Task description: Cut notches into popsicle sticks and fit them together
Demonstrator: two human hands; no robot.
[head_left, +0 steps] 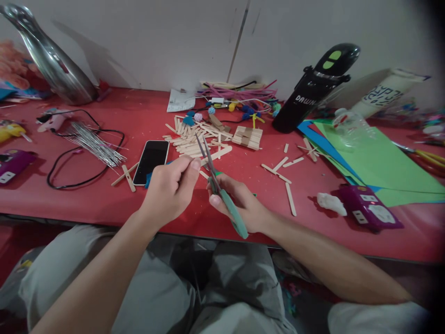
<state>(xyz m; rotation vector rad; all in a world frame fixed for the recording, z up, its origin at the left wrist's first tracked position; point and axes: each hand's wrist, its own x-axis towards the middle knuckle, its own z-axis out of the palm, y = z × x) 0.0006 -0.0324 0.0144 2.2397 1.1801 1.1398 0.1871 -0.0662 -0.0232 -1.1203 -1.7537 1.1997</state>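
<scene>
My left hand (pixel 171 188) is closed, thumb pressed on the fingers, gripping one end of a wooden craft stick (pixel 219 154) that points to the right. Green-handled scissors (pixel 233 214) are in my right hand (pixel 245 204), with its fingers wrapped around the handles. The two blades stand apart and point up and away, crossing at the stick close to my left thumb. Whether the blades touch the stick I cannot tell. Behind my hands lies a heap of craft sticks (pixel 186 139), and a small panel of sticks side by side (pixel 247 138) lies to its right.
A phone (pixel 150 160) and silver wires (pixel 95 146) lie to the left on the red table (pixel 194 218). Cut stick pieces (pixel 291 199) are scattered on the right, near a purple socket box (pixel 370 208) and coloured paper (pixel 378 162). A black bottle (pixel 299 99) and a steel jug (pixel 57 65) stand behind.
</scene>
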